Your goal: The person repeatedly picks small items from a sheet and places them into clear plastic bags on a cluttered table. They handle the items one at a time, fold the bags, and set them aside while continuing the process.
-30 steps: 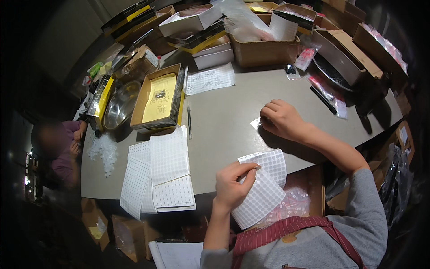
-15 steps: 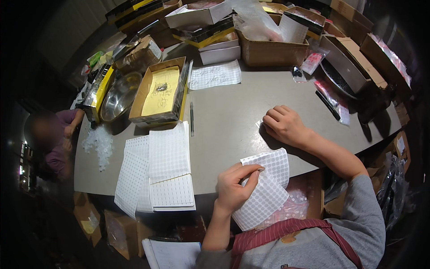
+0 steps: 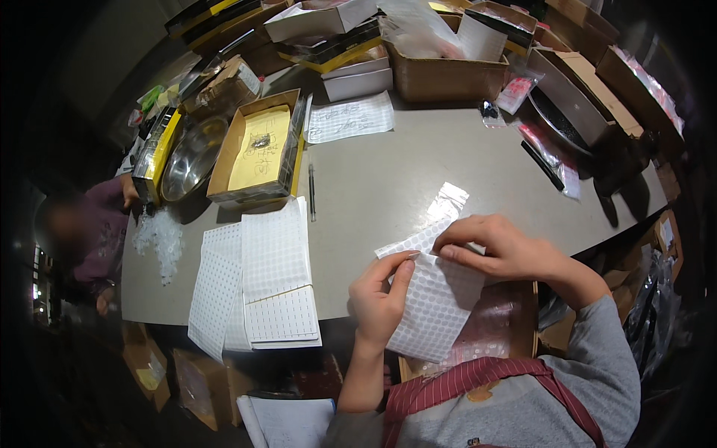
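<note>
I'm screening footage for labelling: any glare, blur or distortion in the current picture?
In the head view, the corners fall to black and the table's edge curves; in the head view, glare streaks the small clear packet and glints in the metal bowl; also in the head view, the co-worker's head is blurred.

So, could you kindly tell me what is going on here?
A person is handling a sheet of round grey dots at the near edge of the table. The left hand pinches it between thumb and finger; the right hand has its fingertips at the sheet's upper part, their exact grip unclear. A shiny clear plastic piece lies just beyond it, and a stack of white sheets lies to the left.
</note>
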A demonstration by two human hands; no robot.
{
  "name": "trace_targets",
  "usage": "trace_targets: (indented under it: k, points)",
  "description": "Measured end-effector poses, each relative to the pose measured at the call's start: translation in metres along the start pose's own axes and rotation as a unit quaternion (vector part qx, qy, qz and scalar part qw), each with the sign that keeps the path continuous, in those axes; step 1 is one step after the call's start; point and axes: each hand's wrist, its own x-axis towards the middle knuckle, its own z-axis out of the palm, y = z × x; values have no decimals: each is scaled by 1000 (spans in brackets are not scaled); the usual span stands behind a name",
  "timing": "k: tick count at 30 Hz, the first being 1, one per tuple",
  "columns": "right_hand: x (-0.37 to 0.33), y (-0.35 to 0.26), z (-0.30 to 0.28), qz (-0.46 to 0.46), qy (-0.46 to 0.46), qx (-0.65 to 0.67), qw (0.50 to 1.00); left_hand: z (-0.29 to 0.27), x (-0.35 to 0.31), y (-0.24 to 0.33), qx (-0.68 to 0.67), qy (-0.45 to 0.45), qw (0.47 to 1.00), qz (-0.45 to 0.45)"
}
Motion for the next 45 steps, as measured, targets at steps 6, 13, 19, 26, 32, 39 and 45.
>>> trace_targets:
  k: [6,13,19,26,32,39,45]
  points:
    - [4,6,13,17,-31,187,982,-1,-3,9,4,5,1000,7]
    - [-2,12,27,-121,126,55,983,-5,1,14,-43,-37,998,-16]
    - [-7,18,35,-238,217,-44,946,-6,6,34,-147,-88,977,-125]
    - [-9,15,33,-248,200,-4,948,-9,9,31,-178,-51,968,-171]
    - [2,4,33,-266,229,-65,934,-15,5,13,-177,-67,973,-135]
    - [31,8,53,-286,258,-149,911,-7,4,14,-111,-62,986,-109]
    - [38,7,55,-315,259,-155,900,-13,0,3,-31,-71,993,-86]
